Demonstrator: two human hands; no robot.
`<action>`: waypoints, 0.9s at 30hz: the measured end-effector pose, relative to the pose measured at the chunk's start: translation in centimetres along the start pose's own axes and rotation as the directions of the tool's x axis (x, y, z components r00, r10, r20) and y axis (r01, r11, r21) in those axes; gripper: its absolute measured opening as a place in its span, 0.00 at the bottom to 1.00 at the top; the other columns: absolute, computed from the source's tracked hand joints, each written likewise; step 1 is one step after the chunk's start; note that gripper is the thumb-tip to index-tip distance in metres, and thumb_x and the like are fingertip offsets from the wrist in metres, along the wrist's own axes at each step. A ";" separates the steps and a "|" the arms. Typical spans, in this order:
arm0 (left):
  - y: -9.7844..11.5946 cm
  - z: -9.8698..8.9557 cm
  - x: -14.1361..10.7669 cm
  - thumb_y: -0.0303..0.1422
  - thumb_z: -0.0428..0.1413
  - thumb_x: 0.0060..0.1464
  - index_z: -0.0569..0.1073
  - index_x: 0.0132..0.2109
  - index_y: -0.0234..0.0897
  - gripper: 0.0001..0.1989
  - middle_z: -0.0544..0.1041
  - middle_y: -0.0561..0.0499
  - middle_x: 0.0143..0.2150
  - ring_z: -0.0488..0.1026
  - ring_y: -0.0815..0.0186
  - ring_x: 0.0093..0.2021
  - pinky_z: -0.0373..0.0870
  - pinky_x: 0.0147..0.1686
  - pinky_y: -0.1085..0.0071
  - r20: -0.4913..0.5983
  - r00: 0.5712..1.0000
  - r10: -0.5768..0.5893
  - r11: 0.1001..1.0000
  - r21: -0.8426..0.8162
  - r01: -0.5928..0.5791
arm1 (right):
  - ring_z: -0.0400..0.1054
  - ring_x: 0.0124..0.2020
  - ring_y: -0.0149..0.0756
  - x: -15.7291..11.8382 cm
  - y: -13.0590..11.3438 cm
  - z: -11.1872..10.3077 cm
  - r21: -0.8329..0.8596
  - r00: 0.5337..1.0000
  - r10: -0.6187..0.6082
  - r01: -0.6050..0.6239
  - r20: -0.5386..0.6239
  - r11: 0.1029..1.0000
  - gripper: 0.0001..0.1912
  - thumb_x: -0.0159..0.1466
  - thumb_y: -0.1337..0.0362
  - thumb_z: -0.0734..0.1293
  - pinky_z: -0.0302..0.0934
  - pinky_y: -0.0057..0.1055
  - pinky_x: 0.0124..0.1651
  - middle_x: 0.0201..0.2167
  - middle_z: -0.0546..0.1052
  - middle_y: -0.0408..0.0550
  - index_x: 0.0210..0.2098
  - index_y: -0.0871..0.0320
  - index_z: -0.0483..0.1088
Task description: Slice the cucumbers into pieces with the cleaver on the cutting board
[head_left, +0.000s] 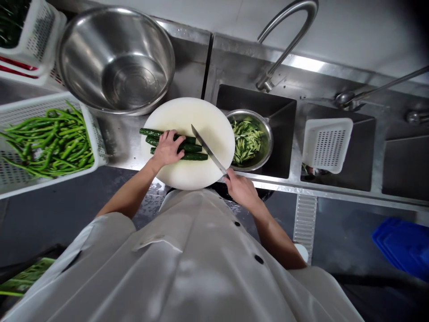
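Three dark green cucumbers (197,156) lie side by side on a round white cutting board (187,175). My left hand (170,146) rests over them, fingers spread across their middles and holding them down. In my right hand (240,187) is the handle of a kitchen knife (209,151), fingers wrapped round it. The blade slants up and left over the board, crossing close to the cucumbers' right ends. Just right of the board, a steel bowl (269,147) holds many sliced cucumber pieces (247,141). My left palm hides part of the cucumbers.
A large steel basin (134,80) stands behind the board on the left. Green chili peppers (53,141) fill a white basket (97,134) at far left. Right of the bowl are sinks, a curved faucet (291,49) and a white perforated basket (328,143). Blue plastic (402,246) sits lower right.
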State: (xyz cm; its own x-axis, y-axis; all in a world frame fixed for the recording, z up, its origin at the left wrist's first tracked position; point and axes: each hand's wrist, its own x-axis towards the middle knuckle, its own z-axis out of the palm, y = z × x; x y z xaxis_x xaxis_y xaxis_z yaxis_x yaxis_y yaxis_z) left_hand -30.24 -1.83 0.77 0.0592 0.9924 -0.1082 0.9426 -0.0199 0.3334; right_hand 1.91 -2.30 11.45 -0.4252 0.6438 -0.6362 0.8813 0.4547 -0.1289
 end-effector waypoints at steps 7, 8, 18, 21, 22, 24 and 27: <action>0.0 0.4 -0.1 0.41 0.56 0.58 0.73 0.64 0.40 0.28 0.65 0.35 0.61 0.61 0.36 0.62 0.63 0.59 0.39 -0.026 1.000 -0.010 0.999 0.039 0.011 | 0.78 0.46 0.49 -0.9 -0.7 -0.6 -0.038 0.998 -0.063 0.064 0.020 0.997 0.17 0.79 0.61 0.53 0.61 0.34 0.41 0.48 0.82 0.59 0.63 0.59 0.59; 0.0 0.5 -0.2 0.41 0.56 0.58 0.73 0.64 0.40 0.28 0.66 0.35 0.61 0.61 0.35 0.62 0.63 0.59 0.39 -0.029 1.000 -0.009 0.999 0.041 0.010 | 0.78 0.46 0.49 -0.9 -0.8 -0.7 -0.039 0.997 -0.072 0.073 0.027 0.997 0.17 0.79 0.61 0.53 0.62 0.34 0.42 0.48 0.82 0.59 0.63 0.58 0.59; -0.1 1.1 -0.2 0.42 0.56 0.58 0.73 0.63 0.43 0.26 0.67 0.37 0.63 0.61 0.36 0.63 0.60 0.62 0.39 -0.059 0.998 -0.015 1.000 0.001 0.016 | 0.78 0.43 0.49 -0.8 -2.1 -1.0 -0.022 0.993 -0.079 0.081 0.092 0.996 0.17 0.79 0.61 0.51 0.64 0.35 0.42 0.43 0.82 0.57 0.62 0.58 0.60; -0.1 0.9 -0.1 0.43 0.56 0.59 0.74 0.62 0.43 0.26 0.67 0.37 0.62 0.61 0.36 0.63 0.60 0.61 0.39 -0.050 0.998 -0.023 1.000 0.015 0.024 | 0.78 0.44 0.50 -0.8 -1.6 -1.1 -0.038 0.993 -0.086 0.089 0.075 0.995 0.18 0.79 0.61 0.51 0.64 0.36 0.42 0.44 0.82 0.57 0.62 0.58 0.61; -0.2 0.9 -0.1 0.44 0.56 0.59 0.74 0.62 0.43 0.26 0.67 0.37 0.62 0.62 0.36 0.63 0.60 0.61 0.39 -0.047 0.999 -0.028 0.999 0.023 0.029 | 0.78 0.44 0.50 -0.7 -1.4 -1.2 -0.038 0.993 -0.092 0.095 0.077 0.995 0.18 0.79 0.61 0.51 0.65 0.36 0.42 0.44 0.82 0.57 0.63 0.58 0.61; -0.2 0.9 -0.1 0.45 0.56 0.58 0.74 0.61 0.44 0.25 0.68 0.37 0.63 0.62 0.36 0.63 0.61 0.61 0.39 -0.047 0.998 -0.034 0.999 0.038 0.036 | 0.78 0.44 0.50 -0.6 -1.1 -1.2 -0.024 0.991 -0.101 0.104 0.088 0.994 0.18 0.79 0.61 0.51 0.65 0.36 0.43 0.44 0.82 0.58 0.63 0.58 0.61; -0.4 0.9 0.0 0.48 0.56 0.58 0.74 0.60 0.44 0.26 0.68 0.38 0.64 0.62 0.37 0.63 0.62 0.61 0.40 -0.056 0.998 -0.038 0.998 0.050 0.040 | 0.78 0.44 0.50 -0.4 -0.9 -1.1 0.016 0.987 -0.113 0.112 0.110 0.994 0.19 0.78 0.61 0.50 0.66 0.37 0.43 0.44 0.81 0.58 0.63 0.58 0.62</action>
State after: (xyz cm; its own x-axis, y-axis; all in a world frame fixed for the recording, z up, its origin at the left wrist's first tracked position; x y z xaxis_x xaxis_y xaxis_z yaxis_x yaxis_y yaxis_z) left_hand -30.35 -1.97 -0.18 0.0052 0.9977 -0.0680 0.9595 0.0142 0.2812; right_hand 1.06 -2.32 12.64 -0.4968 0.5162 -0.6976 0.8312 0.5141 -0.2115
